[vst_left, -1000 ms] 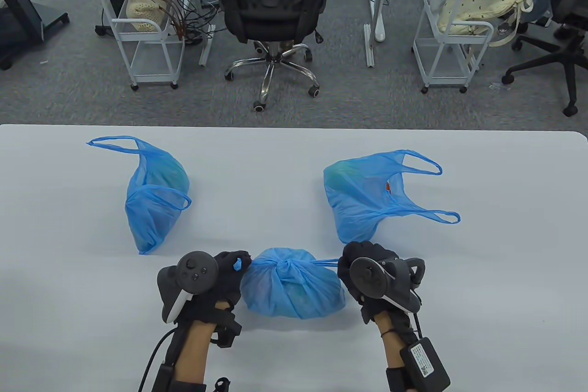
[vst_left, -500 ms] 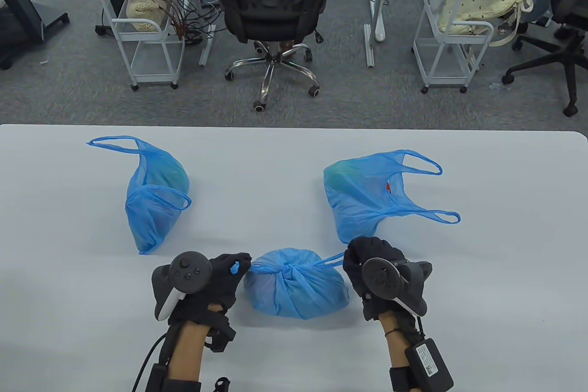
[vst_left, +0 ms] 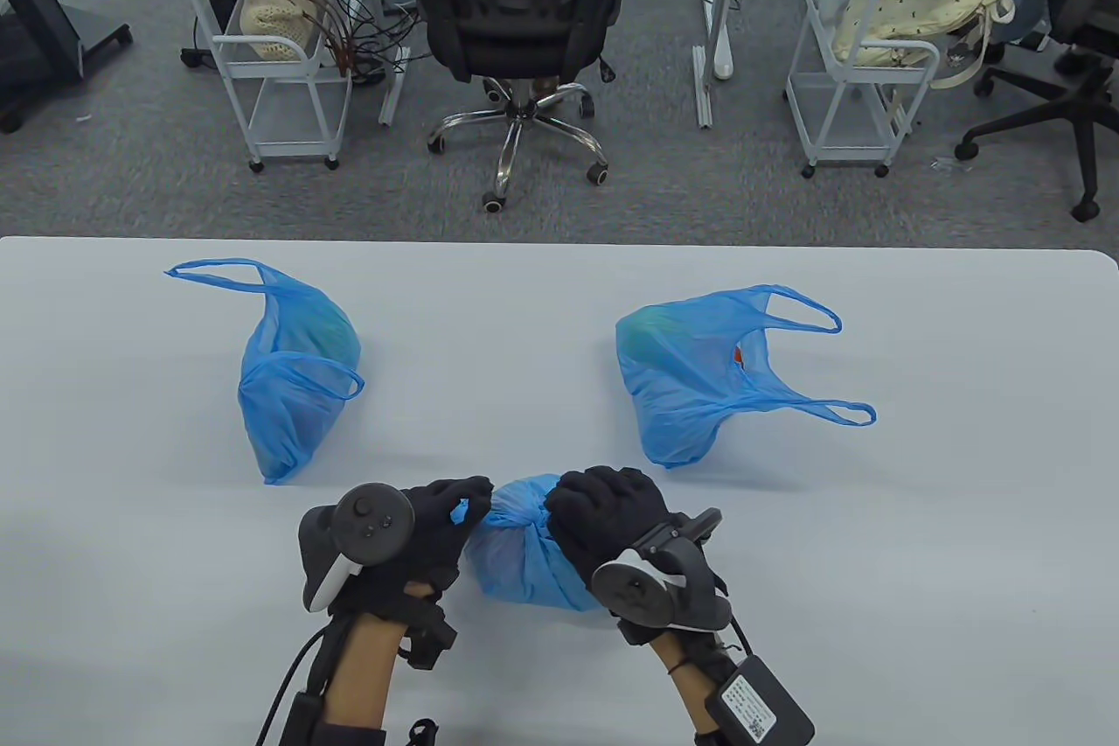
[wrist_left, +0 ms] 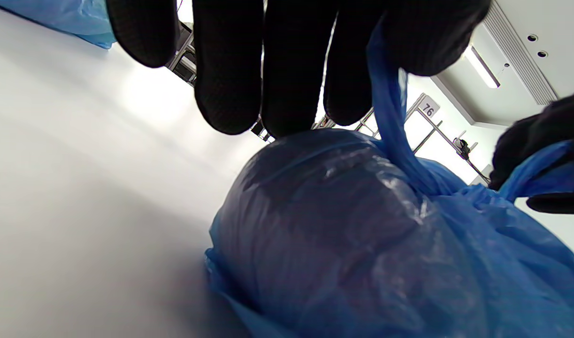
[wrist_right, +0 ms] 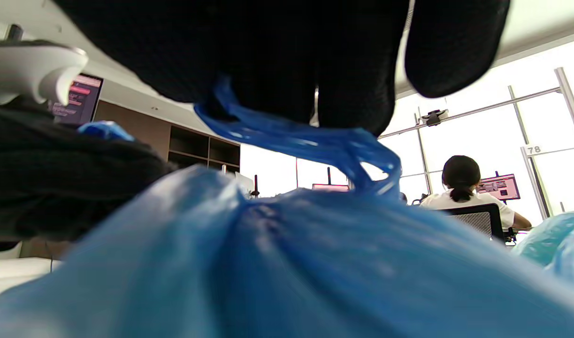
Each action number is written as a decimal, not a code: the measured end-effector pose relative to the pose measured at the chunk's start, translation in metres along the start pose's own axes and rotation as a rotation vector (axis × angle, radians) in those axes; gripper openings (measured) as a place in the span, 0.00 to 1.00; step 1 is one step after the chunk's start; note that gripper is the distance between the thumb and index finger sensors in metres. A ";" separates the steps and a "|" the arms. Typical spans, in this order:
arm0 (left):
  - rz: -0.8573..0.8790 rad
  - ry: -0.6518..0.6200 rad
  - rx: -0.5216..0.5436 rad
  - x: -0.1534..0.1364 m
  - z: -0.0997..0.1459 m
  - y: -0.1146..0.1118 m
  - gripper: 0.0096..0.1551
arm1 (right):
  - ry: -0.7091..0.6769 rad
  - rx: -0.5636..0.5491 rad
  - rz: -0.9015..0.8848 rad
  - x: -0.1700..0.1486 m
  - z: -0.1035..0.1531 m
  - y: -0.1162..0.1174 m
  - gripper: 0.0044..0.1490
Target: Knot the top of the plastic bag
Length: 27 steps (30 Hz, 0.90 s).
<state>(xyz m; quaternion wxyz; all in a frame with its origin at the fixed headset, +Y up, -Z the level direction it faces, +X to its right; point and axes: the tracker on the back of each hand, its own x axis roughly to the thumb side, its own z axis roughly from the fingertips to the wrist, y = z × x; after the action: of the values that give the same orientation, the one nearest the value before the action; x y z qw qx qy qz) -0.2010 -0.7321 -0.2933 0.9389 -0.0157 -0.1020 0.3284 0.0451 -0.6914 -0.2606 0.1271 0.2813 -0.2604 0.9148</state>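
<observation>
A filled blue plastic bag lies near the table's front edge between both hands. My left hand pinches the bag's left handle strip beside the bag. My right hand lies over the top of the bag and grips the other handle strip. Both strips run down to a twisted gather on the bag's top. The right hand hides most of that gather in the table view.
Two more blue bags with loose handles lie on the white table, one at mid left and one at mid right. Beyond the far edge stand an office chair and two white carts. A seated person shows in the right wrist view.
My right hand has swung left from the bag's right side onto its top, carrying its handle strip across. The left hand stays put, holding its strip.
</observation>
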 end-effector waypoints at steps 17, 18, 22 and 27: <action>-0.018 -0.003 -0.011 0.002 -0.001 -0.001 0.26 | 0.148 0.368 -0.094 -0.003 0.000 0.035 0.36; -0.018 -0.002 -0.011 0.002 -0.001 -0.001 0.26 | 0.141 0.351 -0.082 -0.002 0.000 0.035 0.35; -0.034 0.003 -0.002 0.001 -0.001 -0.001 0.27 | 0.116 0.284 -0.039 0.002 -0.002 0.032 0.29; -0.051 0.017 0.006 -0.003 -0.001 0.000 0.28 | 0.089 0.294 0.034 0.008 -0.002 0.029 0.26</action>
<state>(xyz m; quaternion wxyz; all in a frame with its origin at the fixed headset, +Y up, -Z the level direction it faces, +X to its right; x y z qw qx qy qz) -0.2033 -0.7339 -0.2947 0.9478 -0.0130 -0.0934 0.3046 0.0266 -0.7139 -0.2698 0.0805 0.2515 -0.1222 0.9567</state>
